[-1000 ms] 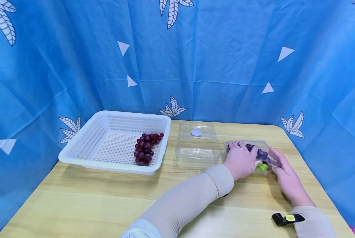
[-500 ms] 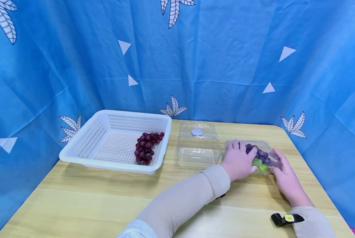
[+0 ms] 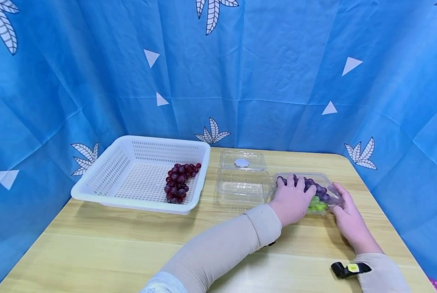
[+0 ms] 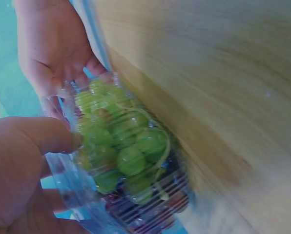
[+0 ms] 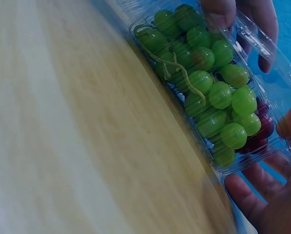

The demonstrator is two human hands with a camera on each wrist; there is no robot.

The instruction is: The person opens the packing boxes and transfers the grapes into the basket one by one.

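A clear plastic fruit box [image 3: 322,176] on the right of the table holds purple grapes [image 3: 319,191] at the back and green grapes [image 3: 318,204] toward the front. The wrist views show the green bunch [image 5: 219,95] through the clear front wall, a pale stem across it. My left hand [image 3: 290,203] rests on the purple grapes, fingers spread and thumb toward the green ones. My right hand [image 3: 351,221] grips the box's right end, thumb at the near corner and fingers around the far side. Part of the fruit is hidden beneath my left hand.
Left of my hands stands another clear plastic box [image 3: 242,189], its lid raised and bearing a white label [image 3: 241,162]. Farther left is a white perforated basket [image 3: 130,205] with a bunch of dark red grapes [image 3: 178,185]. A blue curtain [image 3: 277,81] borders the wooden table [image 3: 112,244].
My left hand has shifted slightly left and toward me, with its fingers spreading over the grapes. More of the green grapes shows. My right hand keeps its hold on the box end.
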